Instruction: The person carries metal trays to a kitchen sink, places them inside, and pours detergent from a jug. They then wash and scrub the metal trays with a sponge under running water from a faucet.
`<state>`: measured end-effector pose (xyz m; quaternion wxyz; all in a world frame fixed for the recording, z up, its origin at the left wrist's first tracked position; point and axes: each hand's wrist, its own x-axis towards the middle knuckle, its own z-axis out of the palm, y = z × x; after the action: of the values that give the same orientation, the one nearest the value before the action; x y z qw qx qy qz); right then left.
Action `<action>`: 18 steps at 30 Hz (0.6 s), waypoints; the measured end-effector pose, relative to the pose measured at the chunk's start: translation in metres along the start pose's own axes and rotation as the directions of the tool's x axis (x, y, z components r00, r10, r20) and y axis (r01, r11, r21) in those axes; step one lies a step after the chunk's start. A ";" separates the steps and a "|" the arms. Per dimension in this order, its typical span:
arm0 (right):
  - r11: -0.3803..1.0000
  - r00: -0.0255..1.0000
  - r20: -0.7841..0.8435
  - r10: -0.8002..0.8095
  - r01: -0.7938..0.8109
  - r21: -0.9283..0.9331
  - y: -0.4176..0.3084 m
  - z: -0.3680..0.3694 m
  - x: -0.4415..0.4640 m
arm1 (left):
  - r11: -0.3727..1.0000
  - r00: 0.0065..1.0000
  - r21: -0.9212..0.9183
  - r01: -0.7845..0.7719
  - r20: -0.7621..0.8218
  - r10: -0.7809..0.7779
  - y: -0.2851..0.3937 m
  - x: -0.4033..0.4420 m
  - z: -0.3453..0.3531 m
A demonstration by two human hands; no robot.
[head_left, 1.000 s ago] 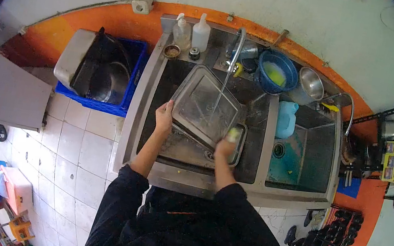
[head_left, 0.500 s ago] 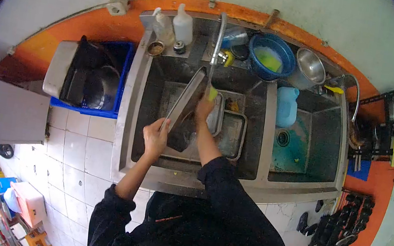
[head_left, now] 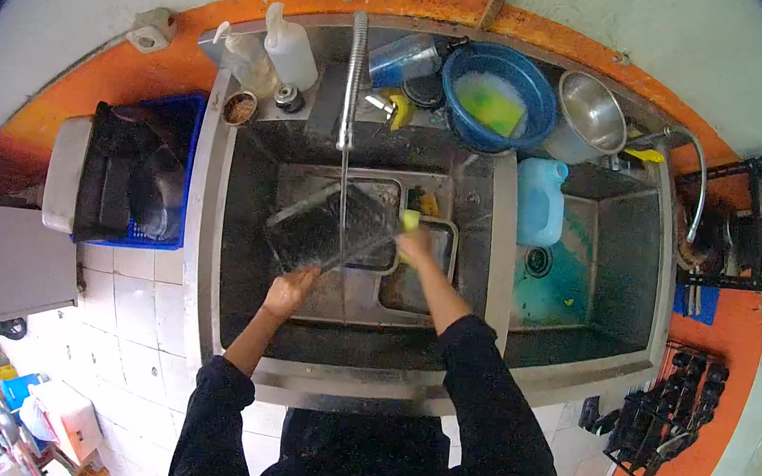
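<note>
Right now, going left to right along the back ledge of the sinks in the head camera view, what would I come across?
Pump bottle, white bottle, ribbed metal faucet, clear bluish container, blue basin, steel pot.

Left hand [head_left: 292, 292] gripping, fingers closed, forearm rising to it from below! Right hand [head_left: 415, 244] out to its right, a little farther forward, fingers curled, forearm slanting back beneath, sleeves clear of both wrists!

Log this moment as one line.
left hand: grips dark tray | right hand: holds yellow-green sponge | faucet: running
</note>
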<state>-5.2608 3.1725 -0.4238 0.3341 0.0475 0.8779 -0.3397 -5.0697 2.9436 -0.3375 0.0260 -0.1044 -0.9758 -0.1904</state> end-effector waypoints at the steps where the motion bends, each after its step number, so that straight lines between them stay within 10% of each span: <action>1: 0.983 0.968 -0.240 -0.077 0.034 -0.179 0.009 -0.007 0.012 | 0.995 0.995 -0.019 -0.099 0.017 0.100 -0.008 -0.002 0.010; 2: 0.933 0.988 -0.150 0.049 -0.098 -0.345 0.013 -0.017 0.028 | 0.980 0.980 -0.041 -0.194 0.035 0.195 -0.011 -0.006 0.018; 3: 0.933 0.988 -0.146 0.048 -0.097 -0.346 0.020 -0.023 0.044 | 0.998 0.918 0.052 -0.021 0.395 -0.001 0.000 -0.006 0.012; 6: 0.931 0.976 -0.165 0.139 -0.186 -0.315 0.045 -0.028 0.085 | 0.997 0.895 0.012 -0.082 0.440 0.068 0.008 -0.008 0.017; 10: 0.652 0.981 0.052 0.185 -0.083 -0.754 0.038 -0.033 0.095 | 0.908 0.869 0.363 -0.208 0.494 0.001 -0.019 -0.039 0.078; 11: 0.649 0.982 0.054 0.183 -0.079 -0.757 0.035 -0.033 0.092 | 0.947 0.661 0.296 0.123 0.688 -0.301 -0.022 -0.034 0.090; 14: 0.683 1.000 -0.026 -0.012 -0.011 -0.731 0.057 -0.019 0.110 | 0.936 0.472 0.273 0.221 0.810 -0.347 -0.014 -0.007 0.061; 18: 0.537 0.997 0.078 0.009 0.062 -0.841 -0.015 -0.056 0.055 | 0.891 0.748 -0.123 0.437 0.599 -0.284 0.002 0.029 0.056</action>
<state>-5.3384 3.1883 -0.4191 0.3424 -0.1447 0.9209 0.1177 -5.0979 2.9724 -0.3863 -0.3157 0.0335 -0.9072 -0.2762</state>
